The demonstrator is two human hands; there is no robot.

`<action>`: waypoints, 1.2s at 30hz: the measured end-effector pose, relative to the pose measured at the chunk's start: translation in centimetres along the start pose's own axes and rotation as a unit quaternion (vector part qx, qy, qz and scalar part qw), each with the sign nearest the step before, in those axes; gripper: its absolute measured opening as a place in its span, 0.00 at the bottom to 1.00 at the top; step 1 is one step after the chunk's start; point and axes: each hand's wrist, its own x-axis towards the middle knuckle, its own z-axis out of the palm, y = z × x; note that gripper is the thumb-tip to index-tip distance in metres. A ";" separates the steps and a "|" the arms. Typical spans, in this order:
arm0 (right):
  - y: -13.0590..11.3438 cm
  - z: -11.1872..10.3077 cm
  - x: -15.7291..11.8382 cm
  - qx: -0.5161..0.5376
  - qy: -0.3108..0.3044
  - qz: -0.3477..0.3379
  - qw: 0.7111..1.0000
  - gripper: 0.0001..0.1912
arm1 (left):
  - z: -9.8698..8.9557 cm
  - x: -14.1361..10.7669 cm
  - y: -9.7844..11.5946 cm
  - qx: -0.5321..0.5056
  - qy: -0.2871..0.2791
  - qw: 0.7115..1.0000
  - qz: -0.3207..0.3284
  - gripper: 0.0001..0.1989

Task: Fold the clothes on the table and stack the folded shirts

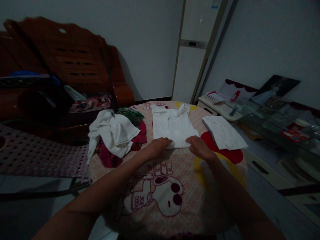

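A white shirt (172, 125) lies spread on the round table, its near edge folded over in a straight line. At the left end of that edge, my left hand (159, 147) holds the cloth with its fingers curled inward. My right hand (199, 147) grips the right end of the same edge, thumb and fingers close together. Part of the fingers on both hands is hidden by the dim light and the angle. To the right lies a folded white garment (225, 132). On the left is a loose heap with a white cloth (112, 130) on top.
A patterned tablecloth (160, 196) covers the table. Dark red and green clothes (131, 116) stick out of the heap. A woven chair (50, 151) stands at left, before a wooden bench (75, 60). At right is a glass-topped cabinet (265, 123) bearing several items.
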 end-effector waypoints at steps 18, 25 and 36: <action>-1.8 -3.0 -4.5 0.105 -0.158 0.011 0.982 0.12 | -1.8 -1.4 -0.4 -0.288 -0.206 0.920 0.168 0.21; -1.5 -2.5 -5.7 0.244 -0.231 -0.075 0.939 0.08 | 0.6 -0.9 -0.7 -0.436 -0.346 0.818 0.147 0.12; 3.1 -2.5 2.1 0.483 0.104 0.267 0.828 0.10 | -3.8 7.2 -9.4 -0.218 0.308 0.896 -0.234 0.13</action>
